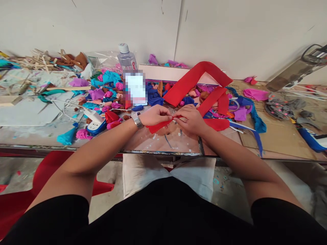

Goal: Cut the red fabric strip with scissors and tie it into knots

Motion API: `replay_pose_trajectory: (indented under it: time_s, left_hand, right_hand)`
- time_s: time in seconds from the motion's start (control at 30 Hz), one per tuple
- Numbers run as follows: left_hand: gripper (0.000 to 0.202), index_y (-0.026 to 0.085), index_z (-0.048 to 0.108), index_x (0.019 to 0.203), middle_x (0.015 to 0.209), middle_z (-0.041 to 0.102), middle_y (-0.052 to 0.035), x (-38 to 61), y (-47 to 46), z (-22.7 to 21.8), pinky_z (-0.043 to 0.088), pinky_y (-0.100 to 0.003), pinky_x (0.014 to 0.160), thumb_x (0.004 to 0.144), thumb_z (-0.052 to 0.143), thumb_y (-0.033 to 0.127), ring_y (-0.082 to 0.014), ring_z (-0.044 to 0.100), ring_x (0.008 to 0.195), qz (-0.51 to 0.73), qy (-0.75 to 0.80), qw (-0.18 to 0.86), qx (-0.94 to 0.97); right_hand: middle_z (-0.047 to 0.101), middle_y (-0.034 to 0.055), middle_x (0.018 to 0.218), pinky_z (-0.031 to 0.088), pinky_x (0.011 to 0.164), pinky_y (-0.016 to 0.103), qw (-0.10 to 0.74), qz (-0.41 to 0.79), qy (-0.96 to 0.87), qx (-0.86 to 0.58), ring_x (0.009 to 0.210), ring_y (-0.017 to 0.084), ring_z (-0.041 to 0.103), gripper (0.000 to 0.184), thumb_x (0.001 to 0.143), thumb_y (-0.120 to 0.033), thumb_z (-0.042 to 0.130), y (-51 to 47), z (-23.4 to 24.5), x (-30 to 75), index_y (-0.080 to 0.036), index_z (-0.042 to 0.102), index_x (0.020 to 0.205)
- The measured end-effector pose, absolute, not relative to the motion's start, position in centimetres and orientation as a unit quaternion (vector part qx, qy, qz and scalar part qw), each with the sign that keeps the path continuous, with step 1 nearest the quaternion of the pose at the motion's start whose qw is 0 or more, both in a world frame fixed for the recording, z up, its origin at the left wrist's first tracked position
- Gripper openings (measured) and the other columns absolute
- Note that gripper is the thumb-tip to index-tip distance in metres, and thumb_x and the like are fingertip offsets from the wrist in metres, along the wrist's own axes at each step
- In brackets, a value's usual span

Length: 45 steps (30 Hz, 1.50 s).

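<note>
A long red fabric strip (194,80) loops across the middle of the worktable and runs down to my hands. My left hand (154,115), with a metal watch on the wrist, pinches the strip's near end with closed fingers. My right hand (191,119) is closed on the same red strip right beside it, thumbs nearly touching. Below my hands lies the glass tabletop (163,141). Just left of my hands sit small rolled fabric flowers (112,117) in red, pink and purple.
A plastic water bottle (126,58) stands at the back. A white and blue power strip (95,122), teal pliers (48,93), wood sticks (38,59), blue fabric strips (255,119), cardboard (278,136) and a red plastic chair (46,177) surround me.
</note>
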<state>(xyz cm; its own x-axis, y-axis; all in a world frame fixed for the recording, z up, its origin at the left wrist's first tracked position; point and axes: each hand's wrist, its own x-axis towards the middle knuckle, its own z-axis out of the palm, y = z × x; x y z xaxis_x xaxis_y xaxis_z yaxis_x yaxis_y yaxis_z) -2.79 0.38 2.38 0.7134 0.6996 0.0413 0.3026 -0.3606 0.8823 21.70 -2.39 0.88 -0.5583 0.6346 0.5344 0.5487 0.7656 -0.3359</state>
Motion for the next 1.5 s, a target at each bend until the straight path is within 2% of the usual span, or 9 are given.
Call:
replay_pose_trajectory:
  time_s: [0.2, 0.33, 0.43, 0.53, 0.8, 0.93, 1.1, 1.33, 1.5]
  left_hand:
    - [0.032, 0.014, 0.076, 0.089, 0.074, 0.074, -0.0027, -2.5, -0.3, 2.4, 0.044, -0.023, 0.061, 0.097, 0.064, 0.042, -0.0111, 0.061, 0.062, 0.241, 0.313, 0.360, 0.845]
    - [0.029, 0.017, 0.076, 0.088, 0.070, 0.072, -0.0018, -2.4, -0.7, 2.4, 0.037, -0.026, 0.061, 0.099, 0.062, 0.039, -0.0113, 0.055, 0.059, 0.251, 0.314, 0.214, 0.890]
    - [0.029, 0.018, 0.077, 0.089, 0.074, 0.074, -0.0039, -2.4, -0.8, 2.3, 0.033, -0.029, 0.061, 0.100, 0.061, 0.040, -0.0139, 0.059, 0.062, 0.244, 0.309, 0.133, 0.910]
    - [0.031, 0.019, 0.077, 0.091, 0.078, 0.076, -0.0055, -2.5, -0.6, 2.2, 0.033, -0.030, 0.062, 0.103, 0.057, 0.040, -0.0159, 0.062, 0.065, 0.232, 0.292, 0.109, 0.921]
    - [0.030, 0.019, 0.077, 0.094, 0.083, 0.078, -0.0063, -2.5, -0.6, 2.0, 0.036, -0.030, 0.065, 0.104, 0.053, 0.035, -0.0173, 0.066, 0.071, 0.213, 0.267, 0.105, 0.934]
    - [0.032, 0.018, 0.076, 0.090, 0.078, 0.076, -0.0054, -2.4, -0.6, 1.9, 0.033, -0.030, 0.062, 0.103, 0.056, 0.039, -0.0157, 0.062, 0.066, 0.229, 0.293, 0.123, 0.920]
    - [0.034, 0.018, 0.075, 0.089, 0.072, 0.072, -0.0017, -2.3, -0.6, 1.8, 0.032, -0.028, 0.060, 0.103, 0.057, 0.044, -0.0121, 0.056, 0.059, 0.225, 0.321, 0.202, 0.897]
    - [0.029, 0.018, 0.071, 0.083, 0.069, 0.070, -0.0022, -2.1, -0.7, 1.8, 0.032, -0.029, 0.060, 0.100, 0.057, 0.037, -0.0129, 0.054, 0.059, 0.218, 0.304, 0.171, 0.912]
    - [0.031, 0.018, 0.070, 0.086, 0.071, 0.071, -0.0012, -2.3, -0.7, 1.7, 0.036, -0.028, 0.063, 0.100, 0.058, 0.043, -0.0123, 0.056, 0.060, 0.220, 0.294, 0.225, 0.902]
  right_hand:
    - [0.081, 0.0098, 0.102, 0.043, 0.095, 0.047, 0.323, 0.059, -0.880, -0.343, 0.099, 0.029, 0.069, 0.023, 0.104, -0.041, 0.059, -2.3, 0.3, 21.7, -0.023, 0.073, 0.099]
    - [0.080, 0.0093, 0.100, 0.042, 0.093, 0.046, 0.323, 0.071, -0.877, -0.350, 0.098, 0.029, 0.068, 0.024, 0.104, -0.042, 0.059, -2.2, 0.0, 21.7, -0.022, 0.071, 0.098]
    - [0.079, 0.0086, 0.098, 0.040, 0.092, 0.045, 0.323, 0.084, -0.872, -0.357, 0.098, 0.028, 0.067, 0.027, 0.106, -0.045, 0.057, -2.1, -0.1, 21.6, -0.023, 0.070, 0.097]
    - [0.078, 0.0094, 0.098, 0.039, 0.089, 0.044, 0.310, 0.088, -0.878, -0.353, 0.098, 0.028, 0.065, 0.031, 0.108, -0.047, 0.053, -2.1, -0.1, 21.6, -0.023, 0.068, 0.097]
    - [0.074, 0.0119, 0.102, 0.036, 0.085, 0.043, 0.260, 0.074, -0.895, -0.355, 0.099, 0.030, 0.060, 0.030, 0.111, -0.042, 0.043, -2.2, -0.3, 21.3, -0.022, 0.061, 0.098]
    - [0.075, 0.0102, 0.101, 0.037, 0.087, 0.043, 0.282, 0.082, -0.885, -0.362, 0.098, 0.029, 0.061, 0.030, 0.110, -0.045, 0.047, -2.1, -0.4, 21.4, -0.023, 0.062, 0.098]
    - [0.078, 0.0086, 0.101, 0.038, 0.093, 0.045, 0.304, 0.075, -0.879, -0.360, 0.102, 0.030, 0.063, 0.027, 0.108, -0.046, 0.055, -1.9, -0.5, 21.7, -0.023, 0.068, 0.100]
    - [0.076, 0.0108, 0.103, 0.037, 0.089, 0.044, 0.263, 0.057, -0.894, -0.359, 0.101, 0.030, 0.060, 0.017, 0.105, -0.032, 0.052, -2.2, -0.3, 21.4, -0.022, 0.064, 0.098]
    - [0.075, 0.0105, 0.101, 0.037, 0.088, 0.043, 0.258, 0.065, -0.896, -0.356, 0.099, 0.029, 0.060, 0.012, 0.103, -0.029, 0.055, -2.2, -0.2, 21.4, -0.022, 0.063, 0.097]
